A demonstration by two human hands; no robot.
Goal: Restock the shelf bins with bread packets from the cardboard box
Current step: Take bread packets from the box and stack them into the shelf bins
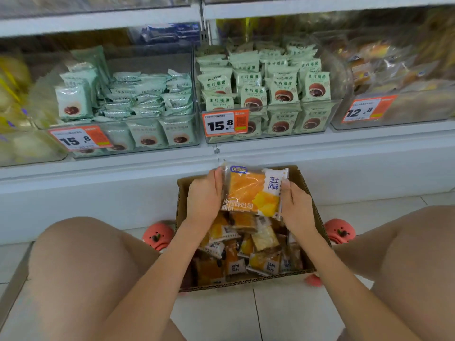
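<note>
Price tags (pixel 225 125) I read on bins: 15.8, 15.8, 12.8; green packets (pixel 280 89) read 生巧福团; my bread packet (pixel 253 191) read 芝士风味

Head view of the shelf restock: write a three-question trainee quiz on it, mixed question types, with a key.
1. True or false: both the left hand and the right hand hold the orange-and-white bread packets above the brown cardboard box.
2. Multiple choice: the price tag on the clear plastic bin of pale green bun packets directly above the box reads: A) 12.8 B) 15.8 C) 9.9
3. Fill in: the box stands on the tiled ____ between the person's knees.

Key: 1 true; 2 B; 3 floor
</note>
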